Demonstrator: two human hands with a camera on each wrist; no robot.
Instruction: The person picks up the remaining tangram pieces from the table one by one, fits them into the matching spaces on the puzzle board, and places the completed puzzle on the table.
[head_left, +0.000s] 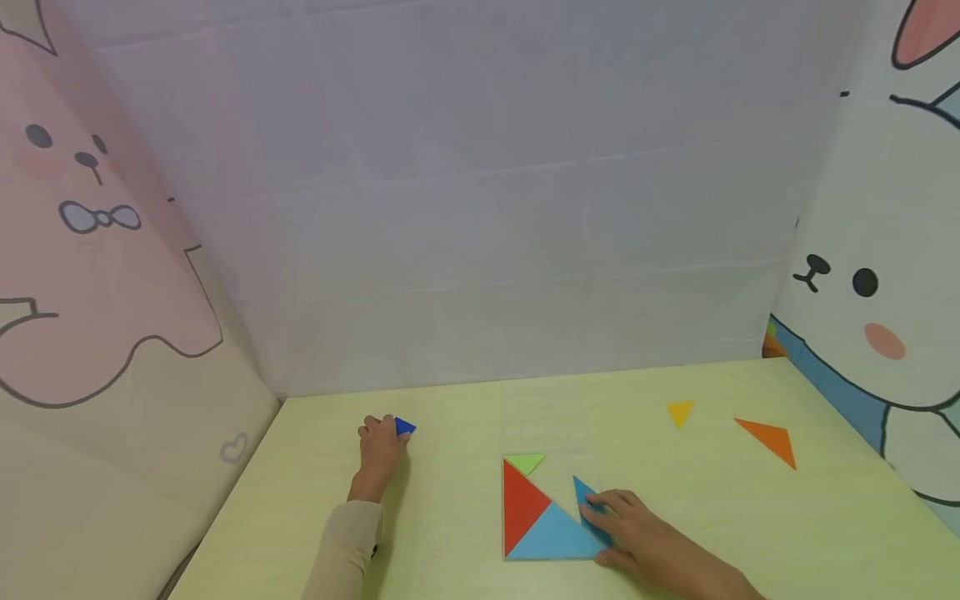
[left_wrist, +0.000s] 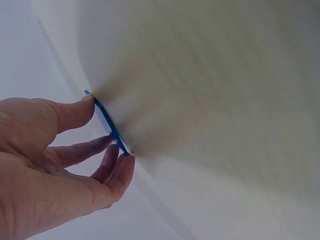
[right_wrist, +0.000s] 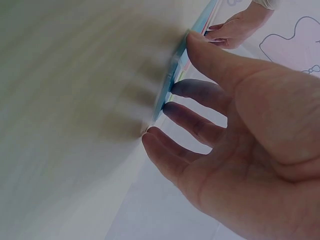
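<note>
Near the far left of the table, my left hand (head_left: pixel 382 447) grips a small dark blue triangle (head_left: pixel 403 427). The left wrist view shows the thumb at one end of this triangle (left_wrist: pixel 111 125) and fingertips at the other. My right hand (head_left: pixel 633 529) lies over a mid-blue piece (head_left: pixel 588 496), its spread fingertips touching the top. That piece is partly hidden by the fingers. The right thumb is by the right corner of a large light blue triangle (head_left: pixel 557 537). A large red triangle (head_left: pixel 521 506) adjoins it, and a small green triangle (head_left: pixel 525 462) sits above the red one.
Over on the right lie a small yellow triangle (head_left: pixel 679 412) and an orange triangle (head_left: pixel 768 437), apart from each other. The pale yellow table (head_left: pixel 450 417) ends at a white back sheet (head_left: pixel 480 250). Side sheets carry cartoon animals.
</note>
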